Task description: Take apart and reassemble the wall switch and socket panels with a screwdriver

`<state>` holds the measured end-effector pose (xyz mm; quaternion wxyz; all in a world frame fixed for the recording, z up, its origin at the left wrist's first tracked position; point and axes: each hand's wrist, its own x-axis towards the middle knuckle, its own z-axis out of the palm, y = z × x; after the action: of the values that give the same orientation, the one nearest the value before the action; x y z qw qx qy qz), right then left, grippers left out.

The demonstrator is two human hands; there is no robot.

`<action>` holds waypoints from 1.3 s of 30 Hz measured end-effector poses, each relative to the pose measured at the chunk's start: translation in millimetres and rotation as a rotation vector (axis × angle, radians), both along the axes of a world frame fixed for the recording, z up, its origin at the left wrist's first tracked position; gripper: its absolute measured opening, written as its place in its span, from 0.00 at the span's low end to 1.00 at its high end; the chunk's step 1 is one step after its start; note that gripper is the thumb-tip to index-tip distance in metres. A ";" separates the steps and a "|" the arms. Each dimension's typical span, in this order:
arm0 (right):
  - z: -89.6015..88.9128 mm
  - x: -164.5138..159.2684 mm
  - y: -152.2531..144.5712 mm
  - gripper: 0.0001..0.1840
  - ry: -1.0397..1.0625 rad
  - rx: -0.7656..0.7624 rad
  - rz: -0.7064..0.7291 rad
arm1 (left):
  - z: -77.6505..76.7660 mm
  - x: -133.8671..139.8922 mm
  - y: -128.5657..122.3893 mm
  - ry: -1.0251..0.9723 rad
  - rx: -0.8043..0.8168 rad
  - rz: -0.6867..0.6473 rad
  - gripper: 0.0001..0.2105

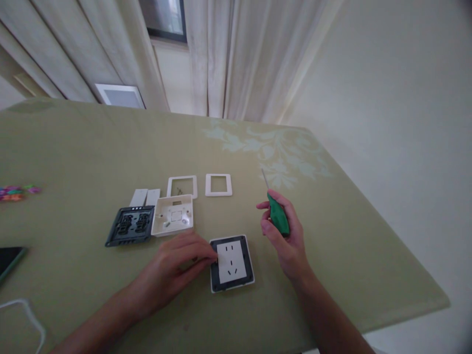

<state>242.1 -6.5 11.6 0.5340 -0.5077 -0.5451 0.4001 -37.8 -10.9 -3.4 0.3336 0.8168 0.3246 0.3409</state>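
A wall socket with a white face and dark frame lies in a white box on the table, face up. At its left edge my left hand has thumb and fingers pinched together; whatever they hold is too small to make out. My right hand is wrapped round the green handle of a screwdriver, right of the socket, with the thin shaft pointing up and away. Beyond my left hand sit an open white mounting box and a black switch frame.
Two white cover frames lie behind, one with small screws inside its opening. Two white plates rest behind the switch frame. Colourful small pieces, a dark device and a white cable are at left.
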 end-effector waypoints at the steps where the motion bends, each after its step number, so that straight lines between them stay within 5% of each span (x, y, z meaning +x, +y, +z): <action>1: 0.4 -0.1 -0.5 0.29 0.004 -0.001 0.000 | 0.0 -0.6 -0.5 0.012 0.014 -0.006 0.10; 13: 5.6 -2.1 -4.6 0.28 0.069 0.046 -0.002 | 3.9 -0.7 -5.0 0.155 0.305 -0.095 0.07; 37: 3.1 -0.7 -2.5 0.27 0.094 0.088 -0.026 | 14.0 1.6 -4.6 0.274 0.305 -0.096 0.07; 39: 3.1 -0.4 -2.1 0.26 0.094 0.091 -0.034 | 12.1 -1.0 -6.9 0.289 0.293 -0.025 0.16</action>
<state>241.7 -8.7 14.7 0.5883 -0.4726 -0.5283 0.3891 -38.8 -17.8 8.7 0.1654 0.9011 0.3057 0.2594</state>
